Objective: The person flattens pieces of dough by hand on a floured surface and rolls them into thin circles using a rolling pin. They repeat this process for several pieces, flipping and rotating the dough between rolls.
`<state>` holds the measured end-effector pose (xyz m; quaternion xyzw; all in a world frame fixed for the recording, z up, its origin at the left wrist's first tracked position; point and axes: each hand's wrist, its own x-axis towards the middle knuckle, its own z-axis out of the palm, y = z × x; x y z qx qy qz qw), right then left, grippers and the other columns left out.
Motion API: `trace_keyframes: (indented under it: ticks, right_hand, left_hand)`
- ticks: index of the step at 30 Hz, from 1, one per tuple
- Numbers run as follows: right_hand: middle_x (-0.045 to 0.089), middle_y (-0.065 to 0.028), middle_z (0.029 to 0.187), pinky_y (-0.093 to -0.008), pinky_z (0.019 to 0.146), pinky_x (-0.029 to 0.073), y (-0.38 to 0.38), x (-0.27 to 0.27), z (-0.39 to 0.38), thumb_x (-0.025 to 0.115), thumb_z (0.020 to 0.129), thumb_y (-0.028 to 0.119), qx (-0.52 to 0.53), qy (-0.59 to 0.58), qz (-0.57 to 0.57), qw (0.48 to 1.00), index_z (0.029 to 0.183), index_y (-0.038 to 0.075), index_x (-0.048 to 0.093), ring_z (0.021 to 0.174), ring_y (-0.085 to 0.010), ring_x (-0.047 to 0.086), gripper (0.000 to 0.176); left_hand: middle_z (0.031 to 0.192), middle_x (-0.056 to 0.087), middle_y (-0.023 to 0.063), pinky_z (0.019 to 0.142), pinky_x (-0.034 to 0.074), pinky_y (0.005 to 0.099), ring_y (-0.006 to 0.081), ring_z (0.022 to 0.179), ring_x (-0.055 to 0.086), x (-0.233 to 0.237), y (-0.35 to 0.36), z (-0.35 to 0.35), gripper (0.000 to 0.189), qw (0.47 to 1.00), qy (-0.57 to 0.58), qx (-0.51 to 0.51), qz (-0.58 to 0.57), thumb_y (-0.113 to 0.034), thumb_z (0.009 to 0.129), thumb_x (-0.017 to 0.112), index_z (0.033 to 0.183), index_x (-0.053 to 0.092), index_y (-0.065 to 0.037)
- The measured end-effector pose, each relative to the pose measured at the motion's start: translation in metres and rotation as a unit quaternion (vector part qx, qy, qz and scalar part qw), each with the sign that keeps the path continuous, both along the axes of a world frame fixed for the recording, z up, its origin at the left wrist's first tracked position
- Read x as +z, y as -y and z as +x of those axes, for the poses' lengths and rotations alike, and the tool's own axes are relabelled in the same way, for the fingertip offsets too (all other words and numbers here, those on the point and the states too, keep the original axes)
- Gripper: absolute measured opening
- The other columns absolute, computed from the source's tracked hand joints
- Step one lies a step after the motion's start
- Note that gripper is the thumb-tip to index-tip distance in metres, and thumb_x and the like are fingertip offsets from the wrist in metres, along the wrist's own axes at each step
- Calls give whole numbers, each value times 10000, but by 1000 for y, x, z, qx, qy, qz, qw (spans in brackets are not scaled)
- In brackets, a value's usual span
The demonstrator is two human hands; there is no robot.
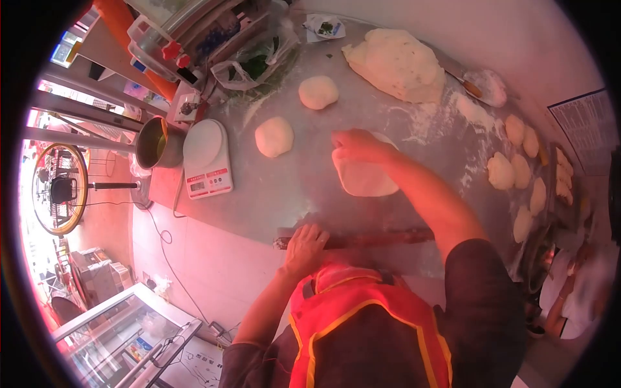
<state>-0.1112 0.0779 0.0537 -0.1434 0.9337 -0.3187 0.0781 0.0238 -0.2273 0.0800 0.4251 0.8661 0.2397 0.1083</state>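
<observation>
Near the front edge of the table my left hand is wrapped over one end of a dark rolling pin, which lies crosswise in front of my apron. My right hand has its fingers closed on the far left edge of a flattened dough sheet; part of the sheet is hidden under the hand and forearm. Beyond it sit two rounded dough pieces, one dough ball to the left and another dough ball farther back. A large dough mass rests at the back.
A white kitchen scale and a metal pot stand at the left. Loose flour and several small dough pieces lie at the right. A plastic bag of greens is at the back left. Another person is at the far right.
</observation>
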Motion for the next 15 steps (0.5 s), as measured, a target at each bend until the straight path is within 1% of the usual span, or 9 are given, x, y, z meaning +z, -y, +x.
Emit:
trace_keyframes:
  ticks: [2, 3, 5, 6, 8, 10, 12, 14, 15]
  right_hand:
    - [683, -131, 911, -454, 800, 480, -3, -12, -14, 587, 856, 344, 2, -73, 100, 992, 929, 75, 595, 860, -380, 643, 280]
    - [677, -150, 922, -473, 777, 483, -18, -17, -19, 597, 867, 355, -86, 15, 108, 990, 949, 87, 577, 880, -386, 640, 281]
    - [681, -159, 952, -483, 797, 490, -53, -21, -5, 609, 879, 392, -234, 71, 135, 960, 1062, 95, 533, 914, -388, 647, 357]
    - [691, -150, 972, -474, 839, 493, -70, -22, 10, 611, 880, 420, -295, 40, 155, 942, 1155, 90, 508, 929, -384, 657, 442]
    - [689, -163, 965, -471, 838, 504, -91, -25, 65, 695, 822, 378, -388, 63, 82, 916, 1232, 67, 446, 920, -393, 662, 571]
    - [674, -174, 967, -443, 832, 513, -107, -56, 137, 763, 776, 306, -411, 40, 7, 911, 1286, 43, 394, 934, -385, 658, 681]
    - [648, -187, 1004, -422, 821, 513, -97, -65, 216, 770, 781, 232, -449, 38, -139, 882, 1341, 29, 368, 978, -368, 641, 719]
    - [623, -191, 1083, -389, 870, 501, -68, 2, 267, 742, 819, 192, -524, 191, -138, 818, 1384, 15, 362, 1016, -378, 615, 704]
    - [596, -191, 1169, -417, 939, 467, -61, 9, 297, 717, 842, 192, -519, 168, -93, 833, 1395, 21, 372, 1090, -378, 587, 675]
  left_hand:
    - [941, 544, 87, 825, 472, 393, 279, 945, 553, 2, -1, -4, 211, 1000, -3, -5, -12, -107, 714, 651, 917, 612, -66]
    - [945, 544, 88, 823, 473, 393, 280, 943, 553, 3, -2, -6, 220, 1000, -8, -6, -19, -116, 709, 660, 918, 612, -65]
    - [947, 547, 91, 817, 475, 392, 284, 939, 556, 6, -6, -11, 244, 1000, -1, -11, -29, -134, 697, 679, 922, 611, -66]
    - [946, 549, 92, 814, 477, 391, 286, 937, 559, 8, -8, -13, 258, 999, 11, -16, -33, -143, 690, 689, 925, 611, -67]
    - [940, 553, 95, 807, 478, 393, 291, 934, 564, 6, -10, -17, 286, 1000, 8, -26, -14, -159, 677, 706, 932, 612, -70]
    - [931, 558, 98, 801, 478, 401, 299, 934, 568, -4, -13, -19, 311, 999, -18, -31, 33, -175, 664, 721, 939, 615, -74]
    - [934, 569, 101, 827, 472, 415, 309, 941, 569, -3, -19, -22, 320, 999, -11, -34, 4, -175, 663, 717, 953, 623, -76]
    - [959, 578, 102, 853, 464, 431, 317, 953, 565, -12, -33, -36, 328, 998, -55, -38, -13, -179, 671, 712, 969, 627, -71]
    - [981, 581, 100, 866, 460, 439, 321, 960, 561, -21, -40, -41, 332, 994, -96, -42, -18, -182, 678, 708, 978, 627, -65]
